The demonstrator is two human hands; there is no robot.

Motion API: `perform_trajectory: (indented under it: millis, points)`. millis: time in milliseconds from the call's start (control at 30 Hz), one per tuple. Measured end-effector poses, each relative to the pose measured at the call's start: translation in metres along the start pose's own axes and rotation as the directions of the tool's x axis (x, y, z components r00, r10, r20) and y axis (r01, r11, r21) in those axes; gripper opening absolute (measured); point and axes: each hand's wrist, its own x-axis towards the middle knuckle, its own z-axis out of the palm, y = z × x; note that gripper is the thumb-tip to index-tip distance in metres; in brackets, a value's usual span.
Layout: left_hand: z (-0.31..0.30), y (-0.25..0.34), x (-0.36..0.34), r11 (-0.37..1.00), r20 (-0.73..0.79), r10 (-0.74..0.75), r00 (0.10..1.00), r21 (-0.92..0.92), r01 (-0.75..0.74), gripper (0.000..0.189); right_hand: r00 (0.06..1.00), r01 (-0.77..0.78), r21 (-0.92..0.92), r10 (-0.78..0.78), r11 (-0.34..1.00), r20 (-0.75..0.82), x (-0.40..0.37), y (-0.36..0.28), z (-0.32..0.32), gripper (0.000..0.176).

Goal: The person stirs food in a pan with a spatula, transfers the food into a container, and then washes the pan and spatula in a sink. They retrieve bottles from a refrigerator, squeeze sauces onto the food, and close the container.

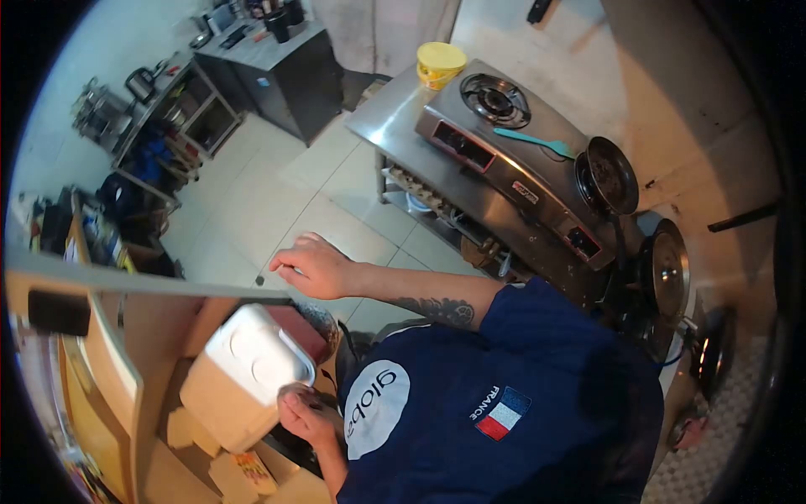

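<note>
My right hand [311,265] is held out over the tiled floor, fingers loosely bent and apart, with nothing visible in it. My left hand [306,412] is curled close beside the lid edge of a cooler box [227,386], which has a white lid and a tan body. What its fingers hold, if anything, is hidden. Behind the cooler box sits a reddish container [295,329], partly covered by the lid.
A steel gas stove [537,181] carries a turquoise utensil [537,141] and a black pan [613,175]; a yellow tub [440,65] stands beside it. Cardboard [243,479] lies below the cooler box. A wooden shelf [109,353] is at left, a dark cabinet [290,84] further off.
</note>
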Motion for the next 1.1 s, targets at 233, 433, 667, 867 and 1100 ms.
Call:
perform_trajectory:
  millis: [233, 433, 667, 867, 1100]
  points:
    - [0.156, 0.015, 0.292, 0.929, -0.107, 0.030, 0.994, -0.363, -0.067, 0.015, 0.956, -0.113, 0.272, 0.180, 0.956, -0.233, 0.057, 0.127, -0.043, 0.020]
    - [0.293, 0.026, 0.477, 0.869, 0.622, 0.494, 0.607, -0.372, -0.326, 0.028, 0.637, -0.549, 0.095, 0.489, 0.830, -0.596, 0.043, 0.200, -0.134, 0.050]
    - [0.492, 0.225, 0.434, 0.472, 0.799, 0.265, -0.539, -0.595, -0.651, 0.018, 0.084, -0.818, 0.156, 0.382, 0.554, -0.920, -0.172, 0.142, -0.235, 0.055]
    - [0.671, 0.154, 0.181, 0.190, 0.551, 0.633, -0.544, -0.792, -0.580, 0.048, -0.122, -0.979, 0.063, 0.311, -0.194, -0.943, -0.392, 0.052, -0.342, 0.079]
    - [0.703, 0.138, 0.069, 0.336, 0.905, 0.408, -0.123, -0.274, -0.901, 0.040, -0.092, -0.385, 0.902, 0.963, 0.198, -0.252, -0.513, 0.083, -0.387, 0.035]
